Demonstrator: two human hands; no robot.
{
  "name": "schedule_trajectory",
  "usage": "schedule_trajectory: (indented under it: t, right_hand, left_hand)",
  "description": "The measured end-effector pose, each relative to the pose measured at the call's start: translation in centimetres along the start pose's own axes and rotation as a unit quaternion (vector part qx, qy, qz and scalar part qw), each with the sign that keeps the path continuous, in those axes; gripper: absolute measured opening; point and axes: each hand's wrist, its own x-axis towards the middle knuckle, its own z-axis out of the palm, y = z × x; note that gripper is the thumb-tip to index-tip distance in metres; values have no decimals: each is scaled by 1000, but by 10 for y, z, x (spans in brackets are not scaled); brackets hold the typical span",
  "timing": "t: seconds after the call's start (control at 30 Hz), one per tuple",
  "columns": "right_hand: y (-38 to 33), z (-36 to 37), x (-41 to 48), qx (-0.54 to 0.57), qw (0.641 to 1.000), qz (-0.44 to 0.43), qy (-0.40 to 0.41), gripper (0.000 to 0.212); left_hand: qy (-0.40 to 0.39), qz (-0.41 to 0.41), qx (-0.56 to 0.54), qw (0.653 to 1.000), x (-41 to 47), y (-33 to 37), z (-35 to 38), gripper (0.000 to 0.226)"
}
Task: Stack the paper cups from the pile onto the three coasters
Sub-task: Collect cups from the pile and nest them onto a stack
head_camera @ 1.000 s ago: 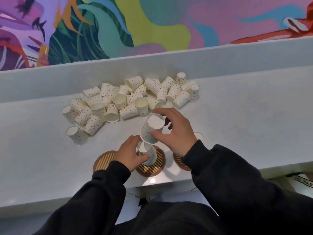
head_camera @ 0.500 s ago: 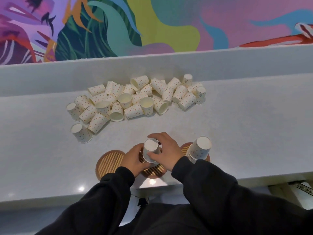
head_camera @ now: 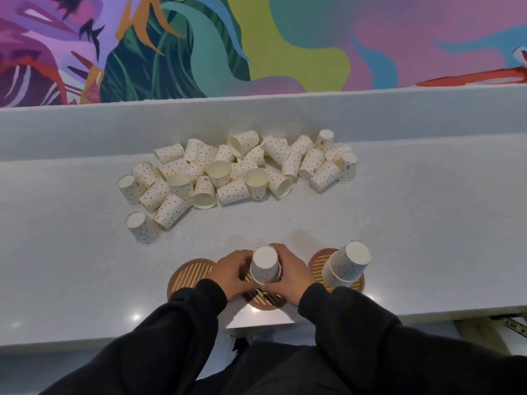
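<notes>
Purple, green, yellow and pink mural wall across the whole background, above a pale raised ledge. Grey speckled counter below, full width, carrying all items listed. Black sleeves entering from the near edge, both reaching to the counter's front centre.

Pile of white paper cups with coloured dots at the counter's rear, centre-left. Most on their sides, some upright, some inverted, touching or overlapping. One inverted stray cup just apart at the near left end.

Stack of nested inverted cups standing on the right coaster, tilted slightly right. Round brown striped coasters in a row near the front edge. Left coaster partly under the left hand, middle coaster mostly covered by both hands.

Left hand and right hand either side of one inverted held cup on the middle coaster. Fingers of both curled round its lower wall, gripping it. Further cups beneath it: cannot tell.
</notes>
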Motion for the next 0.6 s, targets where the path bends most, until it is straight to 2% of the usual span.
schedule_trajectory:
  t: [0.07, 0.13, 0.2, 0.27, 0.33, 0.43, 0.53, 0.6]
  right_hand:
    - [-11, -12, -4, -9, 1000, 3, -5, 98]
    - [-31, -33, -10, -18, 1000, -16, 1, 102]
    - [-58, -59, -11, -33, 998, -58, 22, 96]
    - [-87, -83, 1, -48, 990, -112, 64, 82]
    - [-112, -99, 29, -56, 982, -142, 113, 69]
    - [-128, -103, 87, -118, 974, -139, 136, 62]
    - [-124, -92, 140, -207, 966, -123, 99, 61]
    - [-119, -82, 169, -288, 947, -126, 63, 63]
  left_hand:
    - [-1, -3, 31, 1000, 10, -3, -22, 59]
    - [19, 3, 38, 999, 25, -5, -50, 51]
    - [68, 17, 46, 996, 43, -3, -80, 46]
    - [121, 36, 66, 990, 67, 1, -106, 49]
    - [141, 45, 85, 985, 95, 3, -123, 54]
    - [143, 44, 117, 982, 131, 2, -130, 52]
    - [120, 59, 152, 979, 151, 1, -123, 49]
    - [88, 71, 192, 975, 158, -3, -119, 52]
